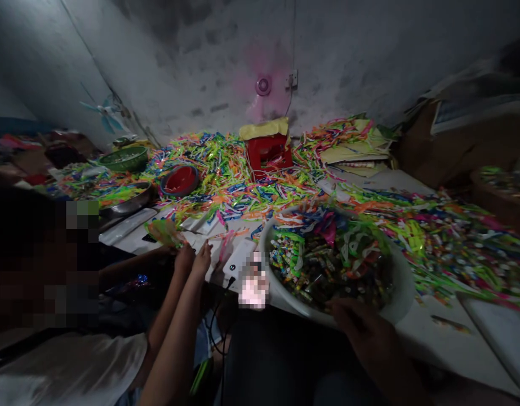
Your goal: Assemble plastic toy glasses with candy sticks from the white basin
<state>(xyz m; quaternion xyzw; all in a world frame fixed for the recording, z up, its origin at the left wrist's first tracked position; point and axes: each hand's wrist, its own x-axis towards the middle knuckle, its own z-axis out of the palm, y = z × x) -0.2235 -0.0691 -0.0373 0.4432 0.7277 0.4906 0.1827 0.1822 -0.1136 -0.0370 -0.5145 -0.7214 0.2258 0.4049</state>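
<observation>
My right hand (361, 327) reaches in from the lower right and grips the near rim of a big white bowl (405, 282). The bowl is heaped with small colourful packets and strips. It stands at the table's near edge, above my dark-clothed lap. My left hand is not in view. Beside me on the left sits another person in a white top (74, 361). That person's two thin arms stretch to the table edge, and their hands (194, 259) lie next to a white power bank (238, 259) with a dark cable.
Bright plastic strips (226, 169) cover most of the table. On it stand a red bowl (180, 180), a green basket (124, 159), a metal dish (128, 204) and a red stool-like box (268, 155). A pink fan (263, 85) spins at the back wall. Cardboard boxes (445, 146) stand on the right.
</observation>
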